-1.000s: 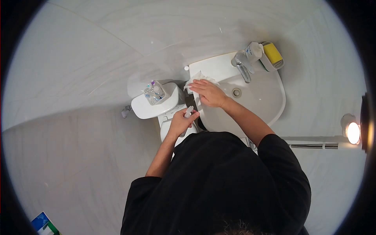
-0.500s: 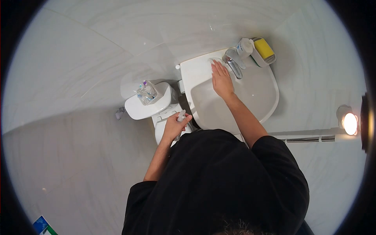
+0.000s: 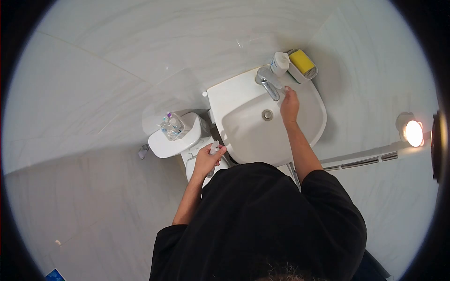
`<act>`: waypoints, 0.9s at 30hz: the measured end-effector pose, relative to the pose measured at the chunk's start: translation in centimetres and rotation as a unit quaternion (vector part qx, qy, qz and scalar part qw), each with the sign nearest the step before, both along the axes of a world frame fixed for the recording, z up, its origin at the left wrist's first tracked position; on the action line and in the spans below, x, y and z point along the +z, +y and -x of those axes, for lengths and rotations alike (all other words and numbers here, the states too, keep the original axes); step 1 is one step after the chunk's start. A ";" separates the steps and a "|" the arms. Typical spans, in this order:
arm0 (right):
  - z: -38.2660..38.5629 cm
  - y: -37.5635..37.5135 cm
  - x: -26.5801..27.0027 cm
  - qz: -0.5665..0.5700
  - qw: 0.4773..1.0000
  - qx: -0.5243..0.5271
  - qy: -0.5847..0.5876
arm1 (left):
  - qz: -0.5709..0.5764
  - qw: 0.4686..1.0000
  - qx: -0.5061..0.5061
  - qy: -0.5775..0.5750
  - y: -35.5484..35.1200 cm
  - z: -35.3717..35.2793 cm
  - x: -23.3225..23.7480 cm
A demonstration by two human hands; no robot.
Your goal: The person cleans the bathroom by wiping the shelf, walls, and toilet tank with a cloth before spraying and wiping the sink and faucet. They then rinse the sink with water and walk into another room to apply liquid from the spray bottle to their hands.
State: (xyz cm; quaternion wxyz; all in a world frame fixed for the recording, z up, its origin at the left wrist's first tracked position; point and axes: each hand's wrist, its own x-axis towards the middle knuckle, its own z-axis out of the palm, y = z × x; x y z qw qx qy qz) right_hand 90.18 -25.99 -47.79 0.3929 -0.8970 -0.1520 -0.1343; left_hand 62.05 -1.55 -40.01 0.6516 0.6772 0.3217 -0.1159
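Observation:
My left hand [image 3: 206, 160] is wrapped round a small spray bottle [image 3: 214, 147] with a pale nozzle, held low between the toilet and the sink. My right hand [image 3: 290, 107] reaches over the right side of the white sink [image 3: 253, 140], its fingers bent toward the back ledge. A thin white wipe [image 3: 277, 85] shows at the fingertips, mostly covered and hard to make out. Just left of that hand is the chrome faucet [image 3: 269, 88]. Behind it stands a white pump bottle [image 3: 280, 64].
A yellow sponge [image 3: 302, 62] lies in a holder [image 3: 309, 75] at the back right corner. On the toilet tank [image 3: 164, 147] stands a basket [image 3: 174, 129] of small bottles. A lit lamp [image 3: 414, 133] and a metal rail [image 3: 361, 163] are on the right.
My right hand has moved from the ledge left of the faucet to its right side, its fingers now more bent. My left hand still grips the spray bottle. The view has shifted slightly.

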 end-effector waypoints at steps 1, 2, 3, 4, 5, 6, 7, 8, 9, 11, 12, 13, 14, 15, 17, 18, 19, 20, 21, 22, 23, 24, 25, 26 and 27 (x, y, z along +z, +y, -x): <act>-0.5 -0.3 0.7 -0.054 0.996 -0.056 0.036 | 0.002 1.000 0.000 0.002 0.0 -0.1 0.1; -0.9 -0.7 1.4 -0.107 0.985 -0.112 0.072 | 0.005 1.000 0.001 0.005 0.0 -0.2 0.1; -1.4 -1.3 2.5 -0.106 0.986 -0.111 0.071 | 0.006 1.000 0.001 0.003 -0.2 -0.2 0.0; -2.2 -1.9 4.0 -0.118 0.984 -0.100 0.089 | 0.007 1.000 0.003 -0.009 -0.3 -0.5 0.0; -2.8 -2.0 5.1 -0.130 0.981 -0.090 0.110 | 0.007 1.000 0.005 -0.018 -0.5 -0.6 -0.1; -3.3 -1.8 5.7 -0.129 0.982 -0.088 0.109 | 0.008 1.000 0.006 -0.019 -0.6 -0.7 -0.2; -3.9 -1.5 6.3 -0.060 0.990 -0.100 0.083 | 0.014 1.000 0.004 -0.016 -0.6 -0.8 -0.2; -4.5 -1.2 6.9 0.009 0.992 -0.111 0.057 | 0.020 1.000 0.001 -0.014 -0.6 -1.0 -0.3; -4.7 -0.4 8.4 0.009 0.992 -0.112 0.056 | 0.020 1.000 0.001 -0.014 -0.8 -1.1 -0.2; -4.9 1.8 11.6 0.107 0.979 -0.117 0.131 | 0.002 1.000 -0.010 -0.009 -0.9 -1.3 0.1; -5.3 2.5 11.7 0.105 0.979 -0.118 0.130 | 0.000 1.000 -0.011 -0.010 -0.9 -1.3 0.0; -5.8 3.1 11.6 0.129 0.978 -0.113 0.119 | 0.007 1.000 -0.013 -0.016 -0.9 -1.2 -0.3; -6.3 3.6 11.6 0.154 0.976 -0.108 0.108 | 0.014 1.000 -0.015 -0.022 -0.8 -1.2 -0.5; -6.6 4.0 11.7 0.152 0.977 -0.108 0.107 | 0.013 1.000 -0.015 -0.023 -0.8 -1.1 -0.3; -7.1 4.6 11.7 0.204 0.966 -0.113 0.112 | 0.022 0.999 -0.006 -0.027 -0.6 -1.0 0.0; -7.1 4.7 11.8 0.203 0.966 -0.112 0.110 | 0.020 0.999 -0.004 -0.029 -0.5 -0.8 0.0; -7.0 4.6 11.9 0.226 0.963 -0.106 0.101 | 0.018 1.000 -0.006 -0.023 -0.4 -0.7 0.0; -6.9 4.6 11.9 0.248 0.959 -0.100 0.092 | 0.016 1.000 -0.006 -0.018 -0.3 -0.6 -0.1; -6.9 4.4 11.9 0.248 0.959 -0.098 0.091 | 0.016 1.000 -0.004 -0.019 -0.2 -0.4 -0.2; -6.9 4.2 11.8 0.239 0.962 -0.096 0.084 | 0.014 1.000 -0.008 -0.017 -0.2 -0.4 -0.2; -6.9 3.8 11.6 0.230 0.965 -0.094 0.079 | 0.013 1.000 -0.011 -0.016 -0.1 -0.3 -0.3; -6.8 3.4 11.2 0.230 0.966 -0.093 0.077 | 0.012 1.000 -0.011 -0.017 -0.1 -0.2 -0.3; -6.5 2.9 10.6 0.212 0.971 -0.101 0.053 | 0.015 1.000 -0.008 -0.012 -0.2 -0.2 -0.2; -6.4 2.4 10.1 0.194 0.975 -0.107 0.028 | 0.017 1.000 -0.004 -0.007 -0.2 -0.3 -0.2; -5.9 1.9 10.1 0.194 0.975 -0.104 0.026 | 0.018 1.000 -0.001 -0.008 -0.1 -0.3 -0.3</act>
